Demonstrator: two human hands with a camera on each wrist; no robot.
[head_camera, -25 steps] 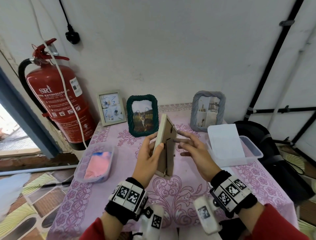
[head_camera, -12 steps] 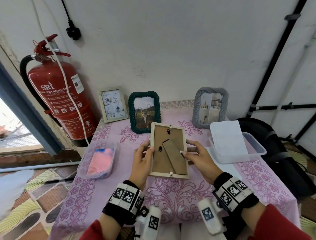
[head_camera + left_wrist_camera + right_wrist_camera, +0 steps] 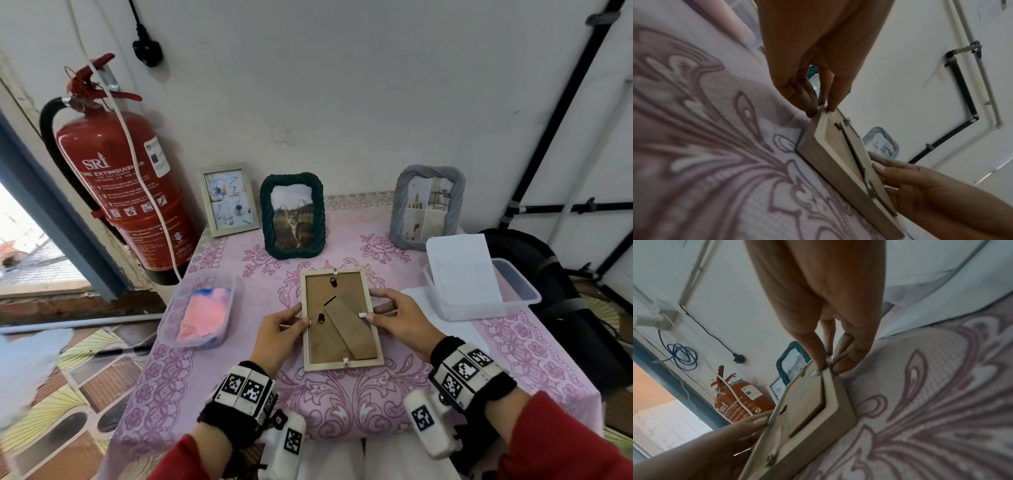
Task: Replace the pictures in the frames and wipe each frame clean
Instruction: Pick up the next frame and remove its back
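2 hands (image 3: pixel 279 334) (image 3: pixel 400 320) on face-down frame (image 3: pixel 340 320)

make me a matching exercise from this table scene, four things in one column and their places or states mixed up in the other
Things:
1. wooden frame
2. green frame
3. pink cloth
4. white sheet

Places or states:
a. standing upright at the back of the table, cat picture showing
b. leaning in the clear tub on the right
c. face down, back showing, held at its sides by the left hand and right hand
d. lying in the clear tub on the left

Pairs: 1-c, 2-a, 3-d, 4-b
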